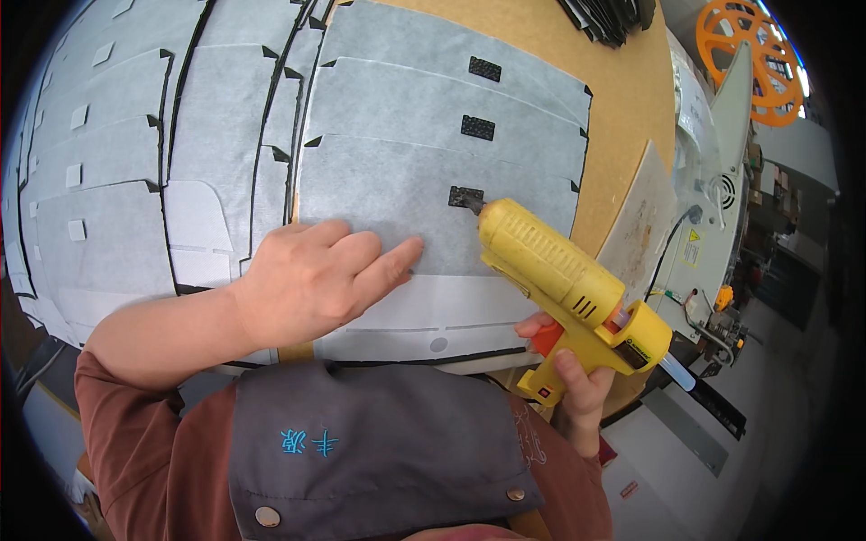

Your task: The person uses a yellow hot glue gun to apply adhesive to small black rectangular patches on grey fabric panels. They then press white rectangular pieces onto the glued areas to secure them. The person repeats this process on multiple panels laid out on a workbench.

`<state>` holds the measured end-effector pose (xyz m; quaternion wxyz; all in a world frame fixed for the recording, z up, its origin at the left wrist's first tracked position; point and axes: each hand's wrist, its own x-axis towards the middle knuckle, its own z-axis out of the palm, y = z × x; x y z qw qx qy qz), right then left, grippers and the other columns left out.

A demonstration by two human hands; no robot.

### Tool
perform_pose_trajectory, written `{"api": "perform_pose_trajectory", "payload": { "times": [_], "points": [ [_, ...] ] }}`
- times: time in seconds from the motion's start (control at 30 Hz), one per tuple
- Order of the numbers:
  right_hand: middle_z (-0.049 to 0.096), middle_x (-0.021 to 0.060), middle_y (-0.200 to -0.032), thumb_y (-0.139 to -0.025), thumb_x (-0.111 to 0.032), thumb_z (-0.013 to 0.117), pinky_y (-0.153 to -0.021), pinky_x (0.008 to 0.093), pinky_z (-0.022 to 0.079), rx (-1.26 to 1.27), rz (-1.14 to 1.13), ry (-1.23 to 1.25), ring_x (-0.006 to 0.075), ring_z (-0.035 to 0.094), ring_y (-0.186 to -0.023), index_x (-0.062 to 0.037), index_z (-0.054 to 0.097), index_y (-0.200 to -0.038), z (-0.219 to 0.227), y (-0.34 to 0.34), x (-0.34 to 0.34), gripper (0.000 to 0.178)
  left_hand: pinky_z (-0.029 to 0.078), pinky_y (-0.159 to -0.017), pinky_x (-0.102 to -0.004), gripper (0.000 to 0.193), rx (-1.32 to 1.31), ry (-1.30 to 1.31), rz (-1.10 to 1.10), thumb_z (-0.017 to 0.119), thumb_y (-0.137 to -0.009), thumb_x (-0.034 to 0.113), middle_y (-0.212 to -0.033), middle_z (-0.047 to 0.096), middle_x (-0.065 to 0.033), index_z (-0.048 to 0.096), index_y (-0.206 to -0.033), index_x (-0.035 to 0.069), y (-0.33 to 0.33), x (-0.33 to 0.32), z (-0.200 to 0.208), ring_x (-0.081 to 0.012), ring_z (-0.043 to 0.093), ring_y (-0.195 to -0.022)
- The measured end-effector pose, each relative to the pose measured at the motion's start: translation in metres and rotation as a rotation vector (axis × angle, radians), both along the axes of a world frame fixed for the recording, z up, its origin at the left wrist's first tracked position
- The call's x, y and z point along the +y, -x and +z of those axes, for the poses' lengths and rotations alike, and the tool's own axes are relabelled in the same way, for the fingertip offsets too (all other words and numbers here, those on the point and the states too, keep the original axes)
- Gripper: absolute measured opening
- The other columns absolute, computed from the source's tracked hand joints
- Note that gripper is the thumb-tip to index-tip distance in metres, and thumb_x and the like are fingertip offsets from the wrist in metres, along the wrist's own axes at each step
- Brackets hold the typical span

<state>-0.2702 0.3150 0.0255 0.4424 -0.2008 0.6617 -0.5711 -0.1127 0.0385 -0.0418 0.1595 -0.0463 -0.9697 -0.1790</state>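
Observation:
My right hand (582, 386) is wrapped round the grip of a yellow hot glue gun (550, 257), with a finger at its red trigger. The gun's dark nozzle touches or hovers just over a small black textured patch (462, 196); I cannot tell which. A glue stick (677, 371) pokes out of the gun's rear. My left hand (316, 275) rests on the pale grey felt-like sheet (379, 185) left of the gun. One of its fingers is stretched out toward the nozzle, the others bend down, and no held object shows.
Beyond lie overlapping sheets with two more black patches (477, 127). More sheets with small white squares (77, 230) cover the left. A stained board (636, 221) and a pale machine (708, 225) stand right. Black pieces (609, 18) are stacked far off, near an orange reel (749, 59).

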Motion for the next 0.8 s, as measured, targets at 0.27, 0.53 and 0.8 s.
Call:
{"api": "perform_pose_trajectory", "payload": {
  "times": [0.27, 0.53, 0.8],
  "points": [
    [0.062, 0.0220, -0.113, -0.089, -0.007, 0.059, -0.097, 0.0399, 0.047, -0.023, -0.056, -0.001, 0.0278, 0.061, -0.109, 0.0063, 0.039, -0.138, -0.002, -0.004, -0.011, 0.055, 0.036, -0.043, -0.0261, 0.045, 0.013, -0.010, 0.000, 0.079, -0.074, 0.021, -0.064, 0.038, 0.0033, 0.069, -0.117, 0.013, 0.001, 0.000, 0.000, -0.0103, 0.043, -0.054],
    [0.062, 0.0222, -0.111, -0.088, -0.010, 0.061, -0.094, 0.0401, 0.049, -0.011, -0.110, -0.024, 0.0279, 0.063, -0.103, 0.0067, 0.039, -0.137, -0.004, -0.005, -0.005, 0.056, 0.036, -0.043, -0.0261, 0.045, 0.016, -0.005, -0.003, 0.079, -0.075, 0.020, -0.064, 0.038, 0.0034, 0.068, -0.118, 0.013, 0.002, 0.000, 0.000, -0.0103, 0.042, -0.054],
    [0.062, 0.0218, -0.110, -0.089, -0.011, 0.061, -0.094, 0.0399, 0.049, -0.013, -0.126, -0.013, 0.0275, 0.063, -0.103, 0.0064, 0.039, -0.137, -0.006, -0.004, 0.003, 0.056, 0.036, -0.043, -0.0269, 0.045, 0.023, -0.017, -0.005, 0.079, -0.075, 0.019, -0.064, 0.038, 0.0032, 0.068, -0.118, 0.012, 0.002, -0.001, -0.001, -0.0111, 0.042, -0.053]
  ]
}}
